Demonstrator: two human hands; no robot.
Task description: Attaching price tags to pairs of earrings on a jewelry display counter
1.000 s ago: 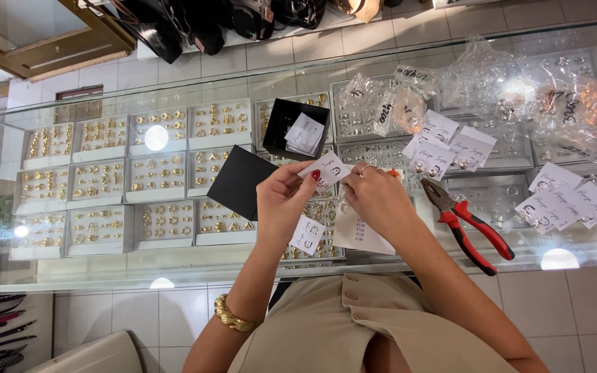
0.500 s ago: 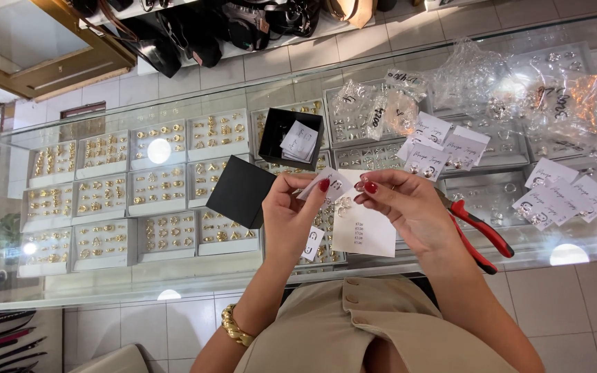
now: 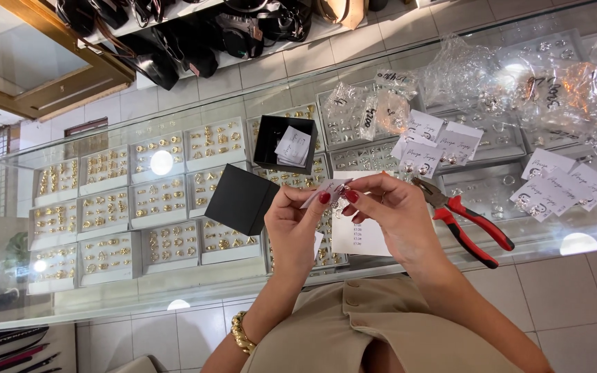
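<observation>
Above the glass display counter (image 3: 381, 273), the left hand (image 3: 297, 231) and the right hand (image 3: 392, 211) meet, both pinching one small white paper earring card (image 3: 325, 190) between thumb and fingertips, the red-painted nails almost touching. That card is raised off the counter, tilted, at the middle of the view. A gold chain bracelet (image 3: 242, 331) circles the left wrist. Just below the hands a white paper price sheet (image 3: 361, 238) lies flat on the glass. Beside the left hand sits a black square box lid (image 3: 241, 199), and behind it an open black box (image 3: 283, 143) holding more white cards. Near the right hand lie red-handled pliers (image 3: 466, 222), touching the glass. Farther right, loose white earring cards (image 3: 554, 185) are scattered, and clear plastic bags of jewellery (image 3: 519, 86) are heaped along the far edge. Under the glass on the left, white trays of gold earrings (image 3: 139, 200) stand in rows
</observation>
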